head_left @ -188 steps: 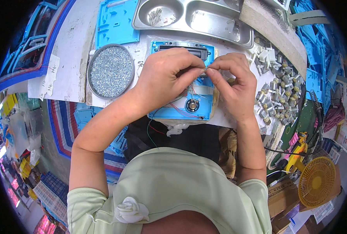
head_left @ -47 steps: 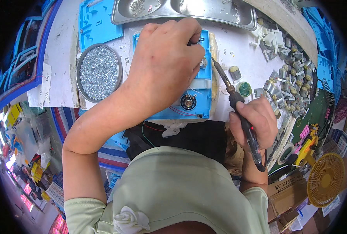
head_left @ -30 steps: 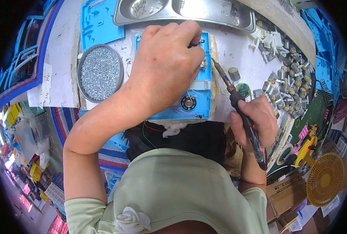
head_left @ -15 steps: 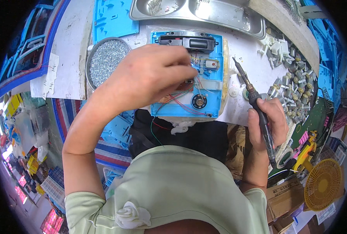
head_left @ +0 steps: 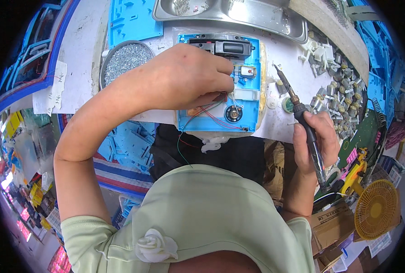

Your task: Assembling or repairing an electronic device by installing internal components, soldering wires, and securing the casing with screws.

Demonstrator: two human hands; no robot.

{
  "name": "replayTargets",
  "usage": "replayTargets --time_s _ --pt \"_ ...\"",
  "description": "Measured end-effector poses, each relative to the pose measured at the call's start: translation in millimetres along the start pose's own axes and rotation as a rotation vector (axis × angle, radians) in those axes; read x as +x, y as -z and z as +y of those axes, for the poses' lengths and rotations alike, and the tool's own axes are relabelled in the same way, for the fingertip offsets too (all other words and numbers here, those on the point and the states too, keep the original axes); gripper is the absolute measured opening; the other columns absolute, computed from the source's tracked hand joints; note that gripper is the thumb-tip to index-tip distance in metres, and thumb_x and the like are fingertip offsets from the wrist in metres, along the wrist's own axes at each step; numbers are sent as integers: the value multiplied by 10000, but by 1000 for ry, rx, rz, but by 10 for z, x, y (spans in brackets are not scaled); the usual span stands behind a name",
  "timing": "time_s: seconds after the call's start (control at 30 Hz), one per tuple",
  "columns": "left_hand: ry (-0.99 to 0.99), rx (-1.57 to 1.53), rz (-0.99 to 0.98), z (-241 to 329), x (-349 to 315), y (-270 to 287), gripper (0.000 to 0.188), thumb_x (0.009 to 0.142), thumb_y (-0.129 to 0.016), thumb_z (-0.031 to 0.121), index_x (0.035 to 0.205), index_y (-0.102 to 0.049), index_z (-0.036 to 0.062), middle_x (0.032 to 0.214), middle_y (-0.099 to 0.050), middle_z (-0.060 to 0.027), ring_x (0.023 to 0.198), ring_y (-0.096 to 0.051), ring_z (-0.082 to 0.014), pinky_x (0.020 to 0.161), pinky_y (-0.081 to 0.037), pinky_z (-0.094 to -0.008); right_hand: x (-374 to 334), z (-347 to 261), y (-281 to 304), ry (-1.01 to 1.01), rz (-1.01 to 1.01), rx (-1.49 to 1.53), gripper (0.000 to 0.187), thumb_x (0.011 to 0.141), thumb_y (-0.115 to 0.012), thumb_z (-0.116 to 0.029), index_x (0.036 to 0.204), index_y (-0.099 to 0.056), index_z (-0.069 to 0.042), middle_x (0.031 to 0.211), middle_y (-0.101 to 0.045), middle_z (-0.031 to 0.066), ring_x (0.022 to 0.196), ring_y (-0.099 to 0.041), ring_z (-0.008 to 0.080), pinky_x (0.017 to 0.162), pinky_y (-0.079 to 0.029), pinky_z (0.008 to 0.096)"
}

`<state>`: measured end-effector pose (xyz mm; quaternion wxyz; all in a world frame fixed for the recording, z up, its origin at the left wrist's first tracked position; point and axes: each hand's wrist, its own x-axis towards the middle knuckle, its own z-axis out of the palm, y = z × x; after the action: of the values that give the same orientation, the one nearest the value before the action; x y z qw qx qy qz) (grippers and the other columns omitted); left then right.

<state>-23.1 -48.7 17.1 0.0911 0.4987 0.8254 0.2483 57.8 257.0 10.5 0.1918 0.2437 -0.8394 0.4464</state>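
My right hand is wrapped around the black handle of a soldering iron. Its bare tip points up and away, to the right of a blue plastic casing. Over the casing's left and middle part is my left hand, thumb and fingers pinched together among thin wires. Whatever the fingertips pinch is hidden, and the hand covers much of the inside. Still visible in the casing are a black mechanism at the far side, a small metal motor, a round speaker and red wires.
Left of the casing stands a round bowl of small screws. A steel tray lies at the far side. Many small motors are heaped on the right, near white plastic parts. A yellow fan stands lower right.
My left hand has shifted slightly right over the casing, its elbow swinging outward to the left. The right hand and soldering iron have moved slightly right and nearer.
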Motion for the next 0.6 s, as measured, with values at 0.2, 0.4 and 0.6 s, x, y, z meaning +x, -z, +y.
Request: replayTargets --time_s 0.2,0.4,0.6 --pt "-18 -85 100 -22 4 -131 218 761 -784 78 957 -689 75 920 -637 -71 810 -666 -316 692 -547 -404 64 -2 -74 16 -10 11 337 776 -831 -3 1075 -678 19 710 -632 95 594 -557 196 542 -416 293" --pt "186 -254 307 140 -49 -203 130 836 -746 40 951 -687 43 867 -652 -89 771 -670 -276 666 -533 -363 73 -33 -72 -18 -9 34 332 774 -826 5 1069 -675 22 722 -639 105 595 -557 197 545 -418 295" --pt "388 -181 493 246 -353 -144 103 865 -729 6 946 -668 18 815 -645 -100 698 -655 -251 610 -513 -323 120 -30 -164 -10 -4 66 331 771 -820 11 1067 -673 23 737 -652 117 603 -569 201 549 -425 291"
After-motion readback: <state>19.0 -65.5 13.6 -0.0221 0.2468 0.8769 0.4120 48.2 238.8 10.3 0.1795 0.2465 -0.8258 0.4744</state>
